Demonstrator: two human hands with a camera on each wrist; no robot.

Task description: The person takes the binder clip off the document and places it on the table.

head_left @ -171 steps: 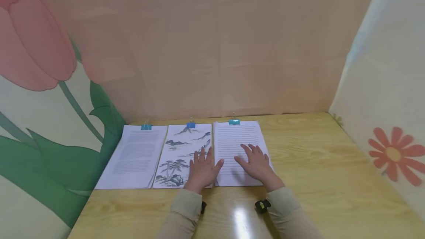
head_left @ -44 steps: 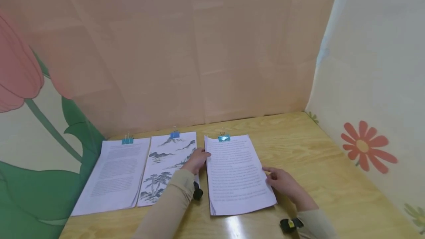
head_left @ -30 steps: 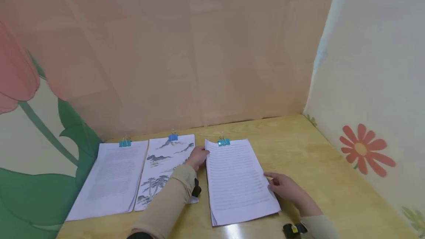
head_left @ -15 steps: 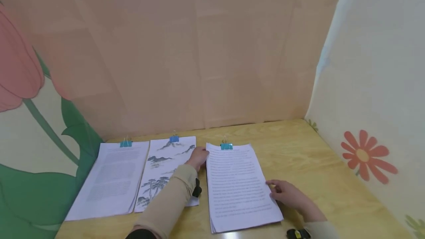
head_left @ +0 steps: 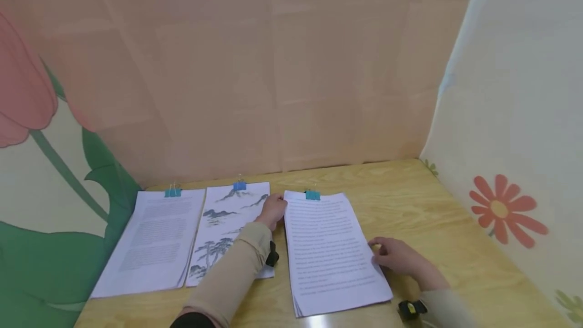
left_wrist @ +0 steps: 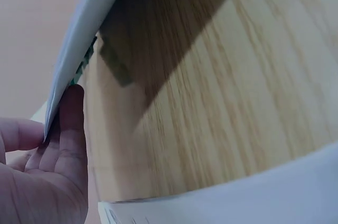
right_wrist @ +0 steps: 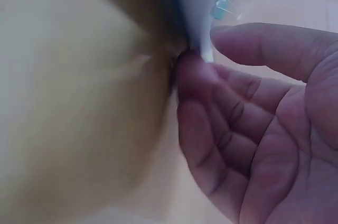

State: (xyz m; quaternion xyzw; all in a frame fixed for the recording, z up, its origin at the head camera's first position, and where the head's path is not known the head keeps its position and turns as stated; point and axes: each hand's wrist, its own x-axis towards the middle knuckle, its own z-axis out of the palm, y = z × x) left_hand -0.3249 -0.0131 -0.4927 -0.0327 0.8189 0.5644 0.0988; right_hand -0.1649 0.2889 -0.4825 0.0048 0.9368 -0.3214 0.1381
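Observation:
A stack of printed sheets (head_left: 337, 257) with a teal binder clip (head_left: 313, 195) at its top edge is raised off the table, and its shadow shows below in the left wrist view. My left hand (head_left: 272, 210) grips its upper left edge, the thumb over the sheets and the fingers (left_wrist: 71, 123) beneath. At the right edge, my right hand (head_left: 403, 259) holds the stack with curled fingers (right_wrist: 195, 134), the thumb close to the paper. Left of it lies a landscape-print stack (head_left: 223, 216) with a blue clip (head_left: 239, 186), partly covered by my left forearm.
Another text stack (head_left: 152, 247) with a teal clip (head_left: 173, 193) lies at the far left, beside the landscape stack. All are on a wooden table (head_left: 387, 191), bounded by a brown back wall (head_left: 291, 90) and side walls painted with flowers.
Earlier both hands were spread over the middle and right stacks. Since then they took the right stack by its edges, and it came up and away from the middle one, rightward.

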